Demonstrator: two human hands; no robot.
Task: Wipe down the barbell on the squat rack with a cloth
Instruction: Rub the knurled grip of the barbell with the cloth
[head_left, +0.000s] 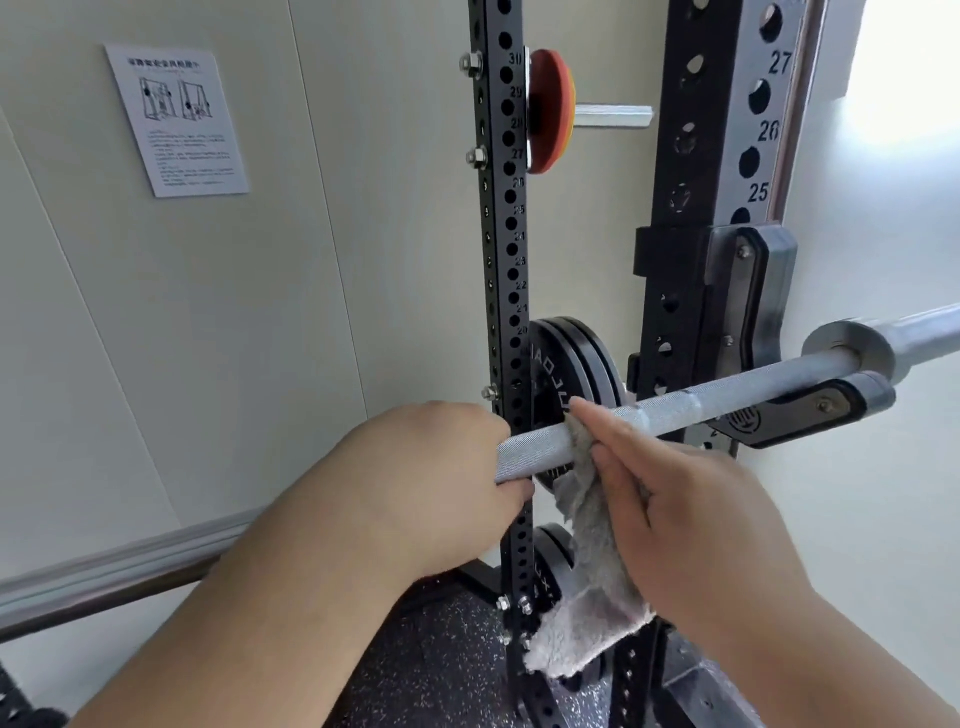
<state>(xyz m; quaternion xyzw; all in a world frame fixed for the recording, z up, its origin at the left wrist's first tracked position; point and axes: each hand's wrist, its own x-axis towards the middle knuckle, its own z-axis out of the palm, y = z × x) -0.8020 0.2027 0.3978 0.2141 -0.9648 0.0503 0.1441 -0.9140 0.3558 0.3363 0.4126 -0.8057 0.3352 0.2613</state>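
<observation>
A silver knurled barbell (691, 399) runs from lower left up to the right and rests in a black J-hook (810, 410) on the squat rack upright (711, 156). My left hand (441, 483) grips the bar, fingers curled round it. Just to its right, a grey fluffy cloth (592, 587) is draped over the bar and hangs down. My right hand (675, 499) presses the cloth against the bar with straight fingers, fingertips at the bar's top.
A second black perforated upright (506, 234) stands behind the bar. Black weight plates (576, 358) hang on a peg behind it, and a red plate (550, 111) sits higher up. A notice (176, 119) hangs on the wall. Speckled rubber flooring (431, 665) lies below.
</observation>
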